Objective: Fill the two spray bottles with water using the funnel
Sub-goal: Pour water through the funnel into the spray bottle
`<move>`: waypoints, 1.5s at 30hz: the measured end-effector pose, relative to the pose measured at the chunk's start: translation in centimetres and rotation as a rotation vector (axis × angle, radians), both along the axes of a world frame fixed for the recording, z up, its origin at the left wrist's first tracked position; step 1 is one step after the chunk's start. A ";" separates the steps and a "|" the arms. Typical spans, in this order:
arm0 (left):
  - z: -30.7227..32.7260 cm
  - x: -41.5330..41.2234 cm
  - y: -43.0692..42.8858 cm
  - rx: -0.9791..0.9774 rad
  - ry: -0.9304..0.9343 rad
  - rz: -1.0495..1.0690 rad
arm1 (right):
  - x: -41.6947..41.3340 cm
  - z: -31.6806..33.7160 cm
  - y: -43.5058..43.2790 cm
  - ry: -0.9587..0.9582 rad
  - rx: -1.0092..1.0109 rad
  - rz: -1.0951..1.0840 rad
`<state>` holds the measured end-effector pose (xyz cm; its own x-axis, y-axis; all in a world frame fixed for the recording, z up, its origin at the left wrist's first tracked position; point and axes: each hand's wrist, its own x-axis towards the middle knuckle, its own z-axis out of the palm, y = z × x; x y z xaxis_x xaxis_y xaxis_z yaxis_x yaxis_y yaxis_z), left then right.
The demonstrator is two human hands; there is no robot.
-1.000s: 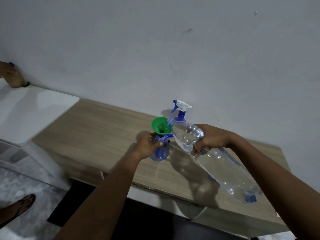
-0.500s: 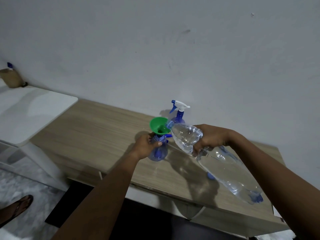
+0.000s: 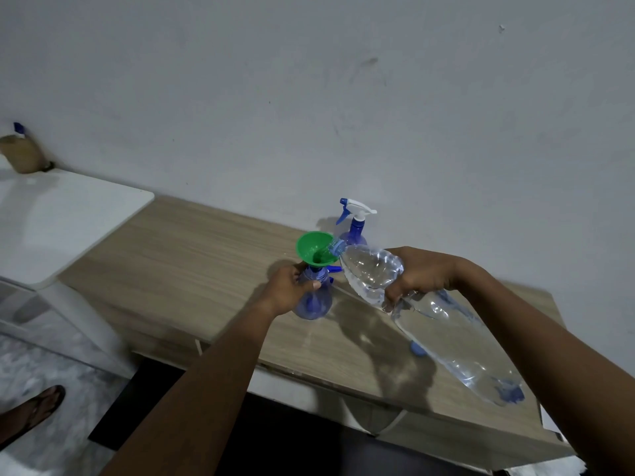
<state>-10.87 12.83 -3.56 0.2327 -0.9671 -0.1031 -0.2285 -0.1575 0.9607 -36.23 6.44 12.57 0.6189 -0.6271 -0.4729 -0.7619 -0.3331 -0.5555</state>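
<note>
Green plastic funnel [image 3: 316,249] sits upright in the neck of a blue spray bottle [image 3: 314,304]. This bottle stands on the wooden surface [image 3: 192,255] with no trigger head on it. The left hand [image 3: 292,286] grasps it at the shoulder, fingers curled round it just below the funnel's stem.

The right hand [image 3: 419,273] is clamped round the upper part of a large clear water bottle [image 3: 453,338], thumb underneath and fingers over the top. The water bottle is held off the surface at a slant, its open mouth at the funnel's right rim and its base pointing back toward the person. Water shows inside it. Whether a stream is running into the funnel cannot be made out.

A second spray bottle [image 3: 355,231] stands upright just behind the funnel, close to the grey wall [image 3: 343,97], with its white and blue trigger head fitted. It is apart from both hands.

A small blue cap [image 3: 417,348] lies on the surface beside the lower edge of the water bottle.

Other items noted — a white table [image 3: 68,214] adjoins the surface at the left. A brown object [image 3: 20,154] stands at its far corner against the wall; its nature cannot be determined. A foot in a sandal [image 3: 34,410] rests on the pale mottled floor at the lower left.
</note>
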 end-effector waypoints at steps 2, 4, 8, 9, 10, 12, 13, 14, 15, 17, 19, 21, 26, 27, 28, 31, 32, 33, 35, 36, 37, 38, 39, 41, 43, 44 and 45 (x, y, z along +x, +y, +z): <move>0.1 -0.1 0.0 -0.004 0.008 0.000 | 0.0 0.0 0.0 0.005 -0.002 -0.002; 0.2 -0.2 0.0 0.001 0.016 0.004 | 0.0 0.0 0.0 -0.009 0.008 -0.006; 0.2 -0.2 0.0 0.002 0.014 -0.005 | 0.0 0.0 -0.1 0.014 -0.001 0.007; 0.2 -0.2 0.1 0.005 0.011 -0.003 | 0.0 0.0 -0.1 0.018 -0.002 0.010; 0.2 -0.2 0.1 0.007 0.008 0.001 | 0.0 -0.1 -0.1 0.018 -0.004 0.010; 0.2 -0.2 0.1 0.006 0.003 -0.001 | 0.0 0.0 0.0 0.004 -0.004 0.008; 0.2 -0.2 0.1 0.005 0.004 -0.003 | 0.1 0.0 0.0 -0.002 -0.001 0.005; 0.3 -0.2 0.2 0.003 0.006 -0.004 | 0.1 0.0 0.0 -0.004 0.002 0.002; 0.3 -0.2 0.2 -0.001 0.006 -0.003 | 0.1 0.0 0.0 0.001 0.004 0.004; 0.4 -0.2 0.2 -0.003 -0.001 -0.004 | 0.1 -0.1 -0.1 0.015 0.005 0.016; 0.5 -0.3 0.2 0.004 -0.007 -0.003 | 0.1 -0.2 -0.2 0.011 0.000 0.019; 0.5 -0.3 0.2 0.012 -0.008 -0.002 | 0.1 -0.3 -0.2 -0.003 0.005 0.012; 0.6 -0.3 0.3 0.015 -0.001 0.002 | -0.1 -0.4 -0.4 0.006 0.006 0.023; 0.7 -0.3 0.3 0.014 -0.003 0.002 | -0.1 -0.4 -0.4 0.002 0.008 0.026; 0.6 -0.3 0.3 0.015 -0.005 0.003 | -0.2 -0.4 -0.4 -0.005 0.012 0.026; 0.6 -0.3 0.3 0.016 -0.003 0.002 | -0.1 -0.4 -0.3 -0.006 0.015 0.026; 0.7 -0.3 0.3 0.015 0.002 0.002 | -0.1 -0.4 -0.2 -0.008 0.010 0.029; 0.7 -0.3 0.3 0.013 0.004 0.004 | -0.1 -0.3 -0.2 -0.012 0.005 0.029; 0.8 -0.5 0.4 0.005 0.001 0.007 | -0.1 -0.3 -0.1 -0.024 -0.006 0.032; 0.8 -0.5 0.4 0.004 0.003 0.008 | -0.1 -0.3 -0.1 -0.032 -0.013 0.040; 0.8 -0.5 0.4 0.004 0.003 0.006 | -0.1 -0.4 0.0 -0.044 -0.021 0.050; 0.8 -0.4 0.5 0.008 0.000 0.005 | -0.2 -0.5 0.0 -0.062 -0.028 0.061; 0.7 -0.4 0.5 0.011 -0.002 0.005 | -0.3 -0.6 0.0 -0.082 -0.037 0.065; 0.7 -0.3 0.5 0.015 0.001 0.004 | -0.4 -0.8 0.2 -0.131 -0.075 0.050; 0.7 -0.3 0.4 0.011 0.006 0.004 | -0.8 -1.1 0.5 -0.202 -0.112 0.002; 0.7 -0.4 0.4 0.005 0.018 0.003 | -1.1 -1.3 0.5 -0.249 -0.117 -0.036; 0.7 -0.4 0.5 0.002 0.032 0.002 | -1.3 -1.4 0.6 -0.302 -0.121 -0.076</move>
<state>-11.31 13.28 -2.83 0.2312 -0.9664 -0.1128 -0.1971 -0.1601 0.9672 -37.56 7.05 11.13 0.6694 -0.7169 -0.1949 -0.5941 -0.3590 -0.7198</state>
